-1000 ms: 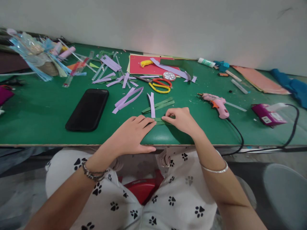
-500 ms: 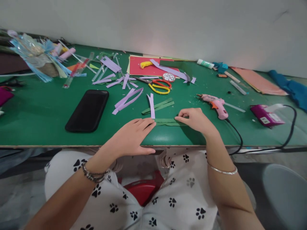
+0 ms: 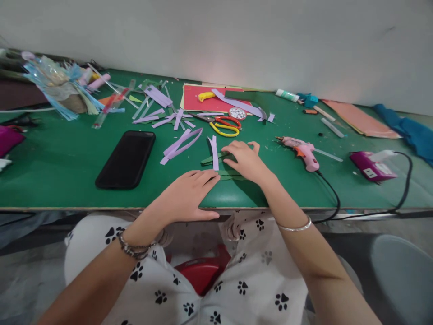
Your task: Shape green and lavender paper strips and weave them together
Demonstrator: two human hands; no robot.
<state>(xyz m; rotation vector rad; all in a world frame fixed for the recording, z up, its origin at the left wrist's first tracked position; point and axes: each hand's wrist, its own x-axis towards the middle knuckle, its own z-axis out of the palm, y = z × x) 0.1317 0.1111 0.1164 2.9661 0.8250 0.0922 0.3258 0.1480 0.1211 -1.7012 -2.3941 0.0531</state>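
Note:
My left hand lies flat near the table's front edge, thumb stretched out, its fingertips on the left end of a green paper strip. Over that strip reaches my right hand, fingers spread and curved, its fingertips by a second, folded green strip. Most of the folded strip's right part is hidden under the right hand. A folded lilac strip stands out just beyond my left fingertips. Farther left rests a looped lilac strip.
A black phone lies left. Scissors and red paper are behind the strips, with several lilac scraps beside them. Right are a pink glue gun with a cord and a purple power socket.
My right hand has let go of the long green strip's right side and moved left and away from me, over the folded green strip. My left hand stays in place.

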